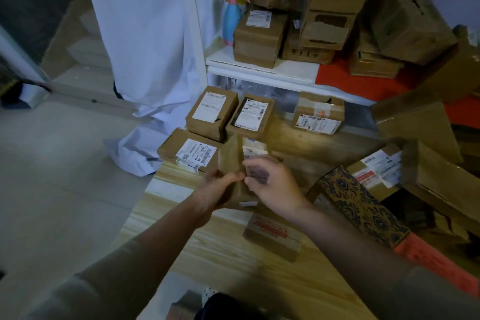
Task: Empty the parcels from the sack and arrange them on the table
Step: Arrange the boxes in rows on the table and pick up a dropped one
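Gripping one brown parcel (235,161), left hand (218,189) and right hand (272,184) hide its lower label.

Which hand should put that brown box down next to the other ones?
Probably the left hand. It grips the small brown cardboard parcel on the side nearest the labelled parcels at the wooden table's left edge; the right hand is farther away.
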Demonstrator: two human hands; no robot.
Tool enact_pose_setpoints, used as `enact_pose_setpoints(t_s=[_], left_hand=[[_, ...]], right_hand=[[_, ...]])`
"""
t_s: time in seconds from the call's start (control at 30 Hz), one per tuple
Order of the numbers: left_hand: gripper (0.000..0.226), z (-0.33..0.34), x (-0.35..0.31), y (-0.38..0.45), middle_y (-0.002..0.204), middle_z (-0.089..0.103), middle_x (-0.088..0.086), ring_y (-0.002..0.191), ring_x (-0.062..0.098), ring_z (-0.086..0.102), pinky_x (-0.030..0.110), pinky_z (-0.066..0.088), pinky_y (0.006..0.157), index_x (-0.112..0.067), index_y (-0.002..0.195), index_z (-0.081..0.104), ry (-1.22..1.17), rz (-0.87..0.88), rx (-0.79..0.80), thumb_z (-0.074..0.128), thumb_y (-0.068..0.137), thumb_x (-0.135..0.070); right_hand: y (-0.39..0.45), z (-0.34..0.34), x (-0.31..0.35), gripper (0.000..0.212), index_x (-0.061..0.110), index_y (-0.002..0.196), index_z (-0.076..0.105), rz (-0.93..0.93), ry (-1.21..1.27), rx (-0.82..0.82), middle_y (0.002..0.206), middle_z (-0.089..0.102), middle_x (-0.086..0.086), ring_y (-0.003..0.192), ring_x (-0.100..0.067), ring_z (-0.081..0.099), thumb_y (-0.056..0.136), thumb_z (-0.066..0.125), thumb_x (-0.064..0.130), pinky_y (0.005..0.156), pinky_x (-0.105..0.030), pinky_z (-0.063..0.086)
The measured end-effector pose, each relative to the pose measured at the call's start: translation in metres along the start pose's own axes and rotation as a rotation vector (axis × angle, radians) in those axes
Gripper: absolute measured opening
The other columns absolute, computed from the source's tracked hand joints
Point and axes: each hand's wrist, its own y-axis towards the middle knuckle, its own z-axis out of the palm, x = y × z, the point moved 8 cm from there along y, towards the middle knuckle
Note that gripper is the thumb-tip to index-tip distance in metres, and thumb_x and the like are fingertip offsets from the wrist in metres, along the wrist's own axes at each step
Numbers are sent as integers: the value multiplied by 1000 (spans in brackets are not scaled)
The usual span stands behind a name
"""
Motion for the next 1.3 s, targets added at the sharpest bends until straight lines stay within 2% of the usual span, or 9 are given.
enact_pose_setpoints(t_s=[0.1, 0.27, 0.37, 0.5, 0.77, 0.9, 1.03, 1.13, 1.3], left_hand=[[39, -39, 13, -7, 109, 70, 12, 95, 25, 67, 34, 56, 70, -14, 120, 63, -73, -27, -68, 65, 85, -30], [48, -115, 64, -31, 121, 70, 15, 115, 35, 61, 53, 40, 109, -14, 120, 67, -427, -71, -207, 41, 90, -40], [52, -145, 98, -47, 119, 71, 15, 114, 37, 62, 53, 47, 102, -15, 124, 65, -461, -103, -391, 40, 87, -43], [46, -145, 116, -56, 114, 72, 15, 109, 37, 63, 51, 48, 99, -16, 118, 65, -502, -132, -452, 34, 94, -40], [47, -150, 113, -49, 121, 58, 19, 106, 37, 58, 44, 49, 86, -2, 120, 57, -32, -285, -766, 47, 95, -40], [64, -143, 73, -70, 142, 36, 21, 131, 39, 40, 49, 38, 109, -2, 138, 43, 414, 6, -1045, 68, 86, -29], [61, -87, 39, -67, 137, 37, 20, 129, 35, 36, 42, 33, 111, -3, 134, 47, 579, 327, -913, 73, 80, -13], [69, -43, 25, -58, 135, 40, 17, 128, 30, 39, 36, 33, 108, -6, 134, 50, 714, 535, -708, 78, 71, -12], [101, 14, 43, -38, 153, 24, -12, 137, 5, 29, 23, 34, 110, -33, 151, 25, 631, 335, 103, 85, 72, -23]], right_hand=[[1, 9, -8, 35, 22, 122, 66, 40, -54, 0, 127, 57, 8, 118, -5, 50, 90, 67, 9, 100, -20, 45], [-5, 20, -35, 40, 20, 132, 59, 190, -106, 15, 131, 56, 5, 117, -5, 48, 93, 65, 14, 82, -8, 42], [-9, 34, -52, 38, 20, 132, 58, 267, -91, 75, 134, 54, 1, 106, -8, 56, 95, 62, 13, 69, -7, 40], [-13, 44, -67, 39, 21, 133, 56, 348, -73, 128, 135, 54, -7, 118, -22, 55, 95, 62, 14, 84, -26, 46], [-31, 15, -92, 43, 24, 136, 54, 410, -233, 129, 135, 52, 0, 116, -19, 55, 95, 59, 11, 85, -31, 53], [-54, 8, -114, 85, 25, 148, 37, 444, -407, 284, 149, 39, -3, 135, -24, 40, 76, 78, 47, 98, -36, 44], [-83, 21, -129, 122, 28, 157, 5, 382, -719, 523, 160, 18, -3, 146, -28, 20, 66, 82, 57, 118, -51, 20], [-90, 24, -136, 115, 28, 157, 7, 370, -698, 494, 155, 25, -4, 139, -26, 30, 70, 81, 46, 113, -46, 34], [-87, 9, -120, 27, 13, 115, 62, 672, 238, 383, 110, 59, -11, 91, -24, 59, 93, 60, 29, 72, -38, 51]])
